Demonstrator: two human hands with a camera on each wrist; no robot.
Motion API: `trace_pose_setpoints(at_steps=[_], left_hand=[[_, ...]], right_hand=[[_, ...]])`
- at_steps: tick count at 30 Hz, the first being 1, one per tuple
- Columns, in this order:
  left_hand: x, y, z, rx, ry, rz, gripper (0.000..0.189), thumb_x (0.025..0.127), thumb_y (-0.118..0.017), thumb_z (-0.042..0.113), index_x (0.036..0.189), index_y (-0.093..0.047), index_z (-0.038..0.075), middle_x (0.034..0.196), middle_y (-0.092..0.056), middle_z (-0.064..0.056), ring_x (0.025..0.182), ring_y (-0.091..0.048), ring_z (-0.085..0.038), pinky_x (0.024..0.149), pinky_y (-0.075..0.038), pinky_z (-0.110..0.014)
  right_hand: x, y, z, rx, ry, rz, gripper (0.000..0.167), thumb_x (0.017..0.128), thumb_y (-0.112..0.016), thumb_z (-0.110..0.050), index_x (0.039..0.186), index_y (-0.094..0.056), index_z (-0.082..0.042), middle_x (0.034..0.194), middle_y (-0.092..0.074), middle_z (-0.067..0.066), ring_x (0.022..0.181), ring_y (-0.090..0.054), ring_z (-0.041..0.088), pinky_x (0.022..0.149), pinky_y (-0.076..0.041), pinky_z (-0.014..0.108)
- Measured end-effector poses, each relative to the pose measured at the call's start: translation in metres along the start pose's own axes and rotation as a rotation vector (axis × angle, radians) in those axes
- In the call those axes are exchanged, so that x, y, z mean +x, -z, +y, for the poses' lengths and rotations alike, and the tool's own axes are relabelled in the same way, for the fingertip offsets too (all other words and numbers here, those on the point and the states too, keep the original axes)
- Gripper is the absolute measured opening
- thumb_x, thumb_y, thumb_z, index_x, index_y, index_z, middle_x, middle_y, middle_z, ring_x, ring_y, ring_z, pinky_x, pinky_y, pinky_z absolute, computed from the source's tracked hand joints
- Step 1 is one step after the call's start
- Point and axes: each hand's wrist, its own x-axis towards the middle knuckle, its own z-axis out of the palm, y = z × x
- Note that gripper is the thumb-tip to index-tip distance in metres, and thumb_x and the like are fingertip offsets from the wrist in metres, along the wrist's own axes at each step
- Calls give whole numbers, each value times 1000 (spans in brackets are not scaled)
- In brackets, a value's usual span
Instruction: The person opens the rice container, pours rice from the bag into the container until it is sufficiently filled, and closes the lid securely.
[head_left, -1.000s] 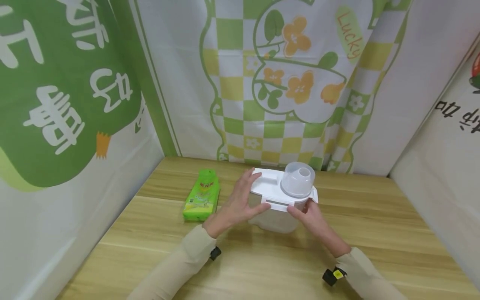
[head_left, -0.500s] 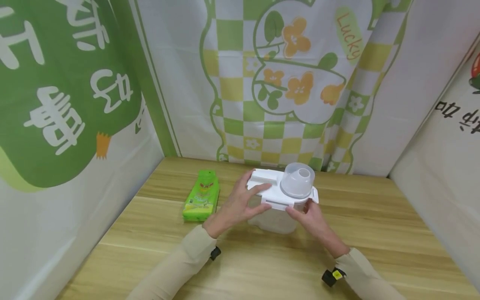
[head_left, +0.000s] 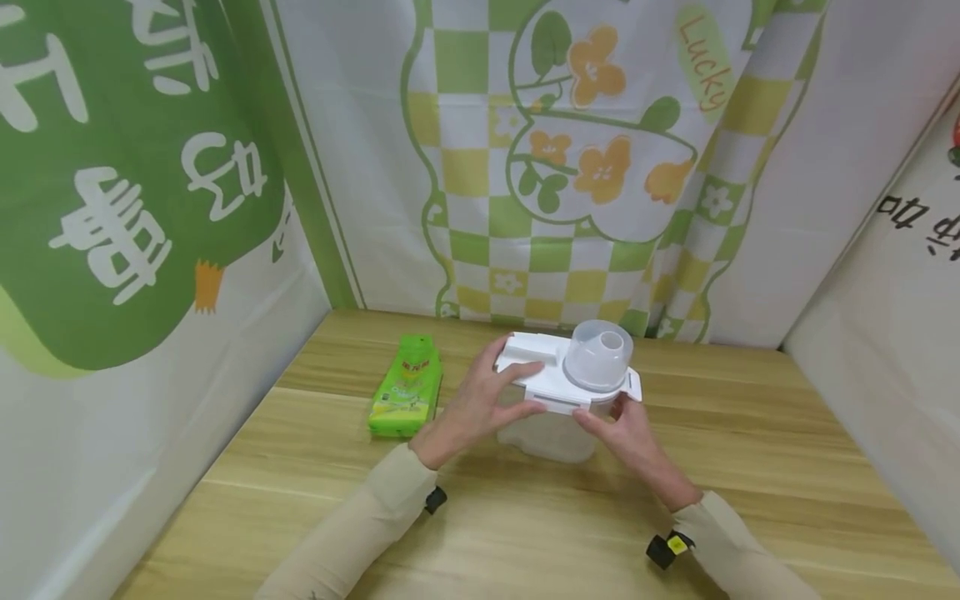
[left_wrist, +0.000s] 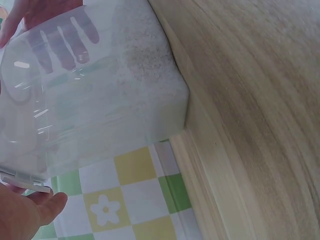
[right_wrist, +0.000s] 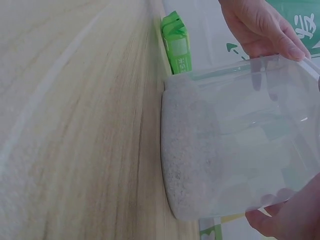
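A clear plastic storage container [head_left: 551, 437] stands upright on the table, with pale grains [right_wrist: 182, 150] in its bottom. Its white lid [head_left: 543, 379] carries a clear cup [head_left: 598, 358] on the right half. My left hand [head_left: 472, 404] grips the lid's left end, index finger across the top and thumb at the front clip [head_left: 557, 402]. My right hand [head_left: 630, 437] holds the right side below the rim, thumb at the front and other fingers partly hidden. A white side clip [head_left: 633, 385] juts out at the right end; another clip [left_wrist: 25, 181] lies at my left fingers.
A green printed packet [head_left: 407, 387] lies on the wooden table [head_left: 750, 442], left of the container. A checked curtain [head_left: 551, 258] hangs close behind the table's back edge. Printed cloth walls [head_left: 277, 308] stand on both sides.
My left index finger has moved from the lid's back left edge to lie across its top. The right hand keeps its hold, and the head view has shifted slightly.
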Motion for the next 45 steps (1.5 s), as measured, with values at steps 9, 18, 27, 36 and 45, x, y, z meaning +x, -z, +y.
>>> trace_pose_setpoints(at_steps=[9,18,27,36,45], left_hand=[[2,-2,-1,34,-33,48,58,77,-80,44,128,-64,20,149,-38,-23,134,-43,-31,108,-44,-46],[2,-3,0,41,-23,62,56,76,-81,44,124,-65,21,147,-40,-23,131,-46,-30,108,-45,-43],[3,-4,0,54,-33,91,56,74,-82,44,121,-66,18,144,-42,-22,127,-49,-30,105,-46,-43],[3,-4,2,45,3,76,53,75,-82,43,120,-66,20,145,-42,-20,128,-48,-28,107,-45,-41],[3,-4,4,43,13,82,52,75,-83,43,117,-68,17,143,-43,-21,126,-50,-29,106,-46,-42]], right_hand=[[1,-1,-1,5,6,17,76,81,-78,-4,142,-32,-2,134,-51,16,111,-51,-1,94,-48,22],[1,-3,-1,-9,-20,34,79,80,-79,-7,143,-31,-4,136,-50,14,113,-50,1,94,-46,16],[0,-5,-4,-5,-39,54,80,79,-81,-8,142,-32,-3,134,-51,13,111,-51,1,94,-46,16],[-1,-6,-8,-6,-42,56,82,79,-81,-7,143,-30,-3,136,-50,14,112,-50,0,94,-46,15],[0,-7,-4,-9,-36,74,82,78,-82,-6,143,-32,-4,135,-51,13,112,-50,1,94,-45,14]])
